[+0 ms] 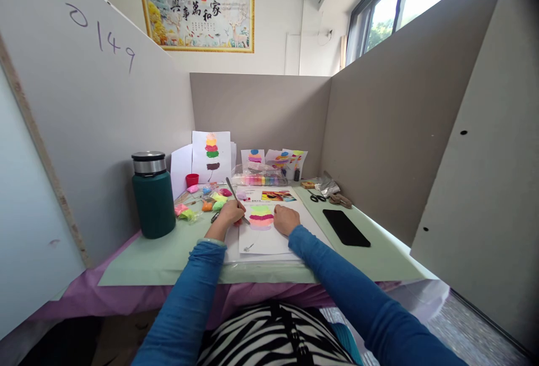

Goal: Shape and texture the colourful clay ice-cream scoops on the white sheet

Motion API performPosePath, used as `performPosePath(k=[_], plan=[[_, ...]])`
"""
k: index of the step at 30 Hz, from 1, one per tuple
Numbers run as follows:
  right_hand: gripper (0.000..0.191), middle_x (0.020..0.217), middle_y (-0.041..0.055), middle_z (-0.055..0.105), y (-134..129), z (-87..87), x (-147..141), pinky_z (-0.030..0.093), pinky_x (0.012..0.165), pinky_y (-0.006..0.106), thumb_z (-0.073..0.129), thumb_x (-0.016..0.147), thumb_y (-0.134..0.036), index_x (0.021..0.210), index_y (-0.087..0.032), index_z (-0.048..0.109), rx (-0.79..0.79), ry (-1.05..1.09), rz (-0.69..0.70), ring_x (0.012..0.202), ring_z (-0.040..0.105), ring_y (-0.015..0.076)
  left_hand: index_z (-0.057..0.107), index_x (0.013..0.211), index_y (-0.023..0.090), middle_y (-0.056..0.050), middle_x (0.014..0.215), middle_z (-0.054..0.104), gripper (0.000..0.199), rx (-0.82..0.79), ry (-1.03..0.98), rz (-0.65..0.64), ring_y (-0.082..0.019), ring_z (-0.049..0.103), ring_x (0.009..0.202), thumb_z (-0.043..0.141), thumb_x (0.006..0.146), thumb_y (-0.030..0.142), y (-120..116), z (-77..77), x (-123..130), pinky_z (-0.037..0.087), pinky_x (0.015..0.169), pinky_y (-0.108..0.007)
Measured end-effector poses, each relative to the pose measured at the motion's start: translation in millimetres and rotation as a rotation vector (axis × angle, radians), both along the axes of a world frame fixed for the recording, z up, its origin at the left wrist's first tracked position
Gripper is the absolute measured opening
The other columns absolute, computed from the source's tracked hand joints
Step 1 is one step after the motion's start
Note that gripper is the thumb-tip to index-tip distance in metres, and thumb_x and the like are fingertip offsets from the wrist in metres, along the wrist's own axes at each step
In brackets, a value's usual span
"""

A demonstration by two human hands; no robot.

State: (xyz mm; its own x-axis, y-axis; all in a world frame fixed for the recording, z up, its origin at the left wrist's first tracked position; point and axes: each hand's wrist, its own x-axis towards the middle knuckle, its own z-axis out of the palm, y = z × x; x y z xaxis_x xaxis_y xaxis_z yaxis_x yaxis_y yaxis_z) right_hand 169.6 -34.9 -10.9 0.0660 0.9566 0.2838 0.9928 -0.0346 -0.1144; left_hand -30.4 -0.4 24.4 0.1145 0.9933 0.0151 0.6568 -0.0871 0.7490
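My left hand [231, 213] is closed around a slim grey metal tool [233, 192], its upper end slanting up and left. The tool's lower tip comes down by the left side of a white sheet of paper [269, 243]. Bands of green, yellow, magenta and pink [261, 218] colour the upper part of this sheet. My right hand [287, 219] rests with curled fingers at the right end of the bands. Whether anything is in its fingers is hidden. A small dark drawn mark [248, 247] lies at the sheet's lower left.
Bagged coloured clay [208, 205] and a red cup [192, 179] lie left, near a green bottle [154, 203]. Scissors [317, 197] and a black phone [346, 228] are right. Behind stand coloured pictures [211, 155] and a clear-wrapped colour set [261, 179]. Grey partitions [261, 108] enclose the table.
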Motion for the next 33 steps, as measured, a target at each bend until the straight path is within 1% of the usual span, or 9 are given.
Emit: performPosePath(k=[4,10,15,20,33], plan=[[0.026,0.105,0.0113,0.068,0.1,0.1,0.2,0.042,0.079,0.031,0.041,0.089,-0.020,0.107,-0.018,0.060,-0.001,0.001,0.007,0.098,0.064,0.0224,0.063,0.089,0.012,0.000,0.048,0.057,0.020,-0.005,0.009,-0.005,-0.014,0.057,0.044,0.057,0.070,0.006,2.7,-2.2,0.5,0.045,0.047,-0.021],[0.026,0.104,0.0109,0.069,0.1,0.1,0.9,0.042,0.077,0.031,0.042,0.089,-0.021,0.107,-0.018,0.060,-0.001,0.003,0.006,0.096,0.064,0.0226,0.062,0.090,0.011,0.000,0.048,0.056,0.021,-0.026,-0.010,-0.071,-0.015,0.057,0.045,0.055,0.070,0.007,0.5,-2.5,2.1,0.045,0.046,-0.022],[0.027,0.104,0.0107,0.069,0.2,0.4,1.3,0.042,0.077,0.030,0.042,0.088,-0.020,0.107,-0.018,0.060,-0.002,0.014,0.005,0.096,0.064,0.0222,0.062,0.092,0.012,0.000,0.047,0.056,0.022,-0.028,0.008,-0.072,-0.014,0.055,0.043,0.057,0.071,0.010,-0.3,-1.8,1.5,0.042,0.044,-0.021],[0.027,0.103,0.0108,0.069,1.8,-1.4,2.1,0.042,0.077,0.031,0.041,0.088,-0.020,0.106,-0.018,0.061,0.012,0.017,0.012,0.095,0.064,0.0227,0.062,0.090,0.012,-0.001,0.050,0.057,0.021,-0.021,-0.006,-0.076,-0.014,0.054,0.043,0.057,0.070,0.008,0.7,-2.8,1.3,0.042,0.043,-0.021],[0.026,0.103,0.0104,0.069,3.2,-2.3,3.7,0.042,0.078,0.031,0.041,0.089,-0.022,0.106,-0.019,0.061,0.011,0.026,0.012,0.096,0.064,0.0227,0.063,0.088,0.013,-0.001,0.054,0.058,0.020,0.011,-0.014,-0.078,-0.014,0.058,0.048,0.059,0.069,0.009,11.8,-12.4,1.5,0.043,0.043,-0.021]])
